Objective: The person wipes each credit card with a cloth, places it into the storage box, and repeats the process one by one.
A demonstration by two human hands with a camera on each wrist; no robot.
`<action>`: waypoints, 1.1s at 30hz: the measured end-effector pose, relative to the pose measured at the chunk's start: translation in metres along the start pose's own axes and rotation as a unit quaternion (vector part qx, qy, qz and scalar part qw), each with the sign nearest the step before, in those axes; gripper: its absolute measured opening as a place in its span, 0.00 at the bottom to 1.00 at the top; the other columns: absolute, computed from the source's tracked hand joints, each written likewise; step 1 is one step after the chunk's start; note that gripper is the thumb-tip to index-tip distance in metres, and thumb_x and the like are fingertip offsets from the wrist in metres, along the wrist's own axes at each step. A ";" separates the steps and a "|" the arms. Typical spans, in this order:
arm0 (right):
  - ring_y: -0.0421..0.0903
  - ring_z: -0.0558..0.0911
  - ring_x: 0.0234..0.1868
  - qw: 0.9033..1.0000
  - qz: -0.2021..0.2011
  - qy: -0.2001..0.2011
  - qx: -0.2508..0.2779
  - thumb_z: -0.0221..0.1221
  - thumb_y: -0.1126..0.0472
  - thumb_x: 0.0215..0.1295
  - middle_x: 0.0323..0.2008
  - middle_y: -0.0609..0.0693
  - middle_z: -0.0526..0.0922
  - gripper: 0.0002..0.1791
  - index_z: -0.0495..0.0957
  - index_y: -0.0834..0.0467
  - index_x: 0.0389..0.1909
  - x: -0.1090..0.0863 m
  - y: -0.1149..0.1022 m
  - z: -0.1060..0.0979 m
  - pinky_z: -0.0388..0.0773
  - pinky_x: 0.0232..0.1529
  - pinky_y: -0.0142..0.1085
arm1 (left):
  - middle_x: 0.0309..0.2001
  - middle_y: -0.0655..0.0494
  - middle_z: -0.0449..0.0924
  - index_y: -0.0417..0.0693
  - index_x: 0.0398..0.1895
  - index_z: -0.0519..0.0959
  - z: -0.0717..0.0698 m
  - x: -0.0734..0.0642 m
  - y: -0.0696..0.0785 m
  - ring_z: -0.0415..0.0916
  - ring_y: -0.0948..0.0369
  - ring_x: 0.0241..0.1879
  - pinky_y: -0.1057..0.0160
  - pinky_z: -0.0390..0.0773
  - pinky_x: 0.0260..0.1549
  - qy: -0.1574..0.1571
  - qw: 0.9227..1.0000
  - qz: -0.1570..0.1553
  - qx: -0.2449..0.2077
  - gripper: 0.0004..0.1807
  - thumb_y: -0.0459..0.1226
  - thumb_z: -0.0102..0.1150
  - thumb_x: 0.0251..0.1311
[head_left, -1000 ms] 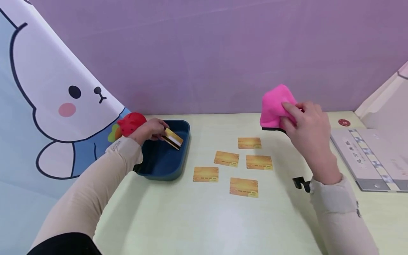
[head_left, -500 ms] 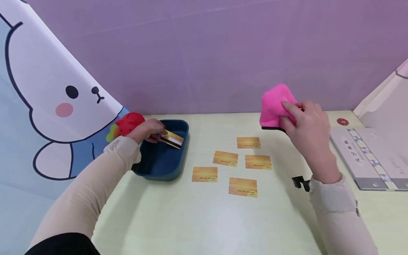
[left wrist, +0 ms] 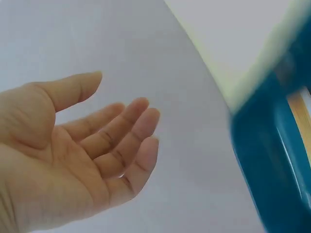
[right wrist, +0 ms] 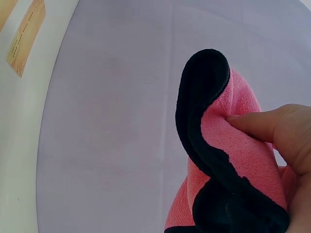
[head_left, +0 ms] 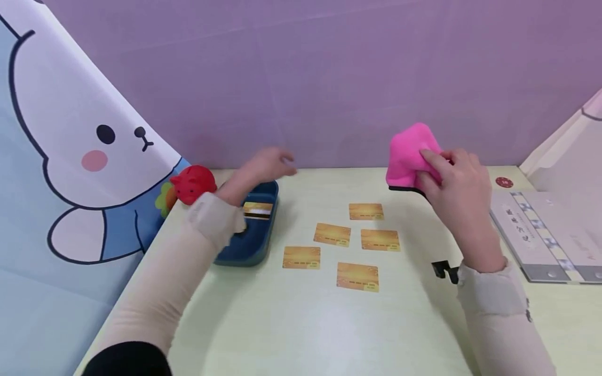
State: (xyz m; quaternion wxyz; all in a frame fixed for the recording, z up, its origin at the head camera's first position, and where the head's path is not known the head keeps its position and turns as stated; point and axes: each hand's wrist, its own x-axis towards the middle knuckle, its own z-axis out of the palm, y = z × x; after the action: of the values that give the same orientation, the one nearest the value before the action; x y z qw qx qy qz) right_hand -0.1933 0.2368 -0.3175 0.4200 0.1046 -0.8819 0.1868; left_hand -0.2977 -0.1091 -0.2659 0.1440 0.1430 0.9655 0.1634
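Note:
My left hand (head_left: pixel 267 166) is in the air over the back of the blue bin (head_left: pixel 249 257), holding nothing. In the left wrist view its fingers curve loosely, with the thumb apart. Inside the bin lies a gold card (head_left: pixel 257 210), its dark and white stripes facing up; my forearm and sleeve hide part of the bin. My right hand (head_left: pixel 463 196) pinches a bunched pink cloth (right wrist: pixel 240 141) with black edging (right wrist: pixel 194 121) between thumb and fingers, raised above the table. Several gold cards (head_left: pixel 357 277) lie face up, spread on the table between the hands.
A red pig figure (head_left: pixel 194 184) stands at the table's back left, beside the bin. At the right lie a grey-white booklet or box (head_left: pixel 545 235) and a red round chip (head_left: pixel 504 182). A purple cloth backdrop (head_left: pixel 329 83) rises behind the table (head_left: pixel 291 324).
My left hand has let go of the striped gold card, which now lies in the bin, and has moved up and right. The right hand with the pink cloth has barely moved.

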 end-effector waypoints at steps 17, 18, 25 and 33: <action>0.66 0.75 0.39 1.000 0.011 0.007 0.003 0.64 0.65 0.63 0.39 0.67 0.79 0.18 0.84 0.58 0.55 -0.003 -0.008 -0.003 0.68 0.39 0.58 | 0.67 0.51 0.65 0.50 0.73 0.63 0.128 0.077 0.078 0.66 0.57 0.57 0.56 0.71 0.55 -0.153 0.974 0.106 0.130 0.35 0.43 0.62 0.63; 0.66 0.75 0.39 1.000 0.012 0.006 0.004 0.64 0.65 0.63 0.39 0.67 0.79 0.18 0.84 0.58 0.55 -0.002 -0.009 -0.003 0.68 0.39 0.58 | 0.66 0.51 0.65 0.51 0.72 0.64 0.128 0.076 0.079 0.66 0.56 0.57 0.55 0.71 0.54 -0.149 0.974 0.104 0.138 0.35 0.43 0.62 0.62; 0.66 0.75 0.40 1.000 0.003 -0.002 0.004 0.64 0.64 0.63 0.40 0.68 0.79 0.18 0.83 0.58 0.55 0.001 -0.014 -0.002 0.68 0.38 0.57 | 0.59 0.53 0.68 0.52 0.66 0.67 0.131 0.075 0.074 0.63 0.55 0.54 0.56 0.70 0.50 -0.133 0.973 0.106 0.153 0.30 0.44 0.63 0.60; 0.65 0.75 0.38 1.000 0.002 -0.004 0.008 0.63 0.64 0.63 0.40 0.68 0.79 0.19 0.83 0.59 0.56 0.002 -0.015 -0.001 0.68 0.37 0.55 | 0.44 0.55 0.68 0.51 0.54 0.67 0.134 0.079 0.065 0.64 0.57 0.44 0.61 0.68 0.42 -0.118 0.983 0.099 0.104 0.24 0.45 0.66 0.58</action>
State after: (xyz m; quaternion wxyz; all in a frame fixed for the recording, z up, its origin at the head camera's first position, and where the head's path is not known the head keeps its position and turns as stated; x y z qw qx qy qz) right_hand -0.1886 0.2240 -0.3120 0.4153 0.1068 -0.8823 0.1939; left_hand -0.3122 0.0122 -0.3819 0.2249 0.2704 0.9343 0.0575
